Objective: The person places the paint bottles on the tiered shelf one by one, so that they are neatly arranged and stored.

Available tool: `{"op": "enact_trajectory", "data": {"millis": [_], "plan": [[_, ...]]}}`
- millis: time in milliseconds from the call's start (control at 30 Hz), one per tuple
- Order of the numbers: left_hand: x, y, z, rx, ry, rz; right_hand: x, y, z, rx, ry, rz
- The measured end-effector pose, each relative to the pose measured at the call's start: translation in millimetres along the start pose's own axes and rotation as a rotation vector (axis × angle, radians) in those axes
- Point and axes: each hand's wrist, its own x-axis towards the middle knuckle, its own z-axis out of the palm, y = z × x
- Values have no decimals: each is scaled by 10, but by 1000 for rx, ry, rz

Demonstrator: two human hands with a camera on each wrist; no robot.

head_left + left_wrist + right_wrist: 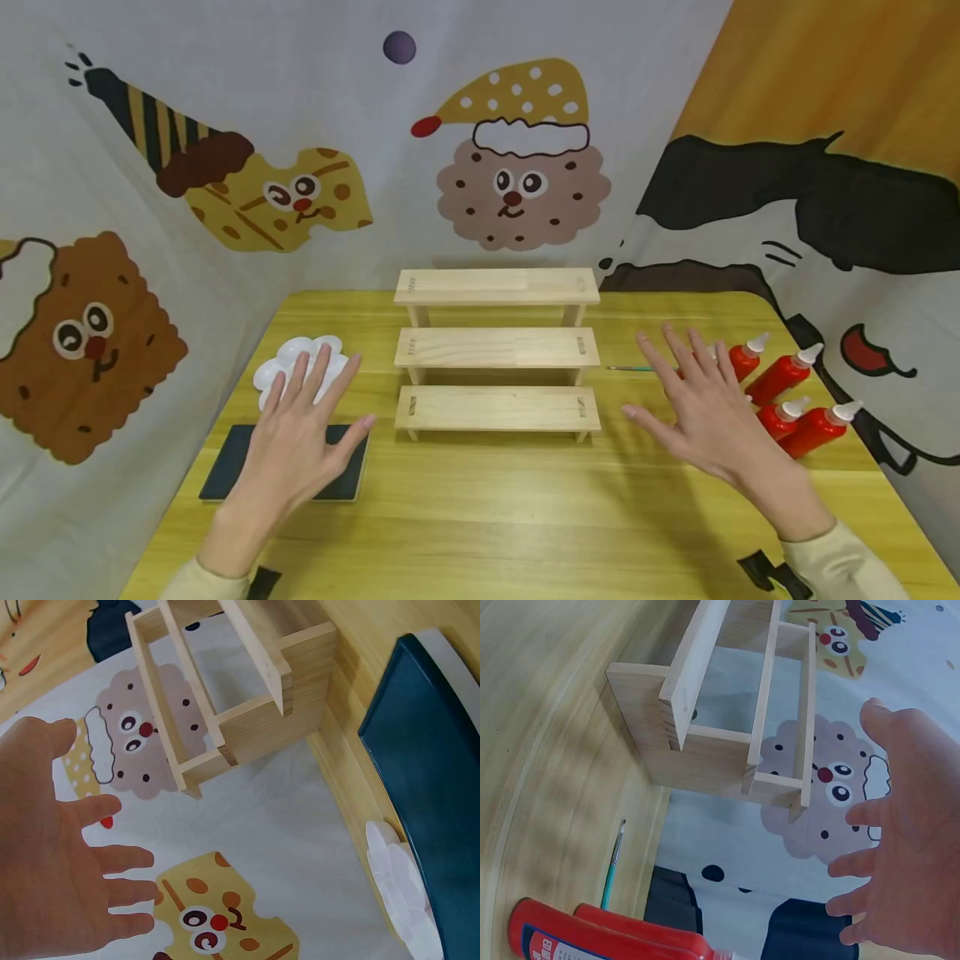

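Note:
My left hand (296,442) hovers with spread fingers above a dark blue-green flat board (228,467) and a white flower-shaped palette (300,350) at the left of the table. On the right, my right hand (708,408) is held out in the same way, fingers spread and nothing in them. Beside and partly behind it stand several red bottles (780,379) with white nozzle caps. A thin paintbrush (630,367) with a teal handle lies to its left, its far end hidden by the hand. Between the hands stands a three-step wooden rack (497,348).
The yellow wood-grain table (480,517) runs up to a cloth backdrop (405,167) printed with cartoon biscuits and cheese. The rack's back step is close to that cloth. Near both sleeves, small black strap pieces (772,575) show at the bottom.

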Motion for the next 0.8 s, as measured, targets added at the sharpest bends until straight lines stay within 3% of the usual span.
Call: {"op": "enact_trajectory", "data": {"millis": [500,800], "plan": [[94,20,159,-112,0,-19,-109,191,-56,19,42,63],[147,0,377,-279,0,-71,-208,350,-56,29,64,128]]}}
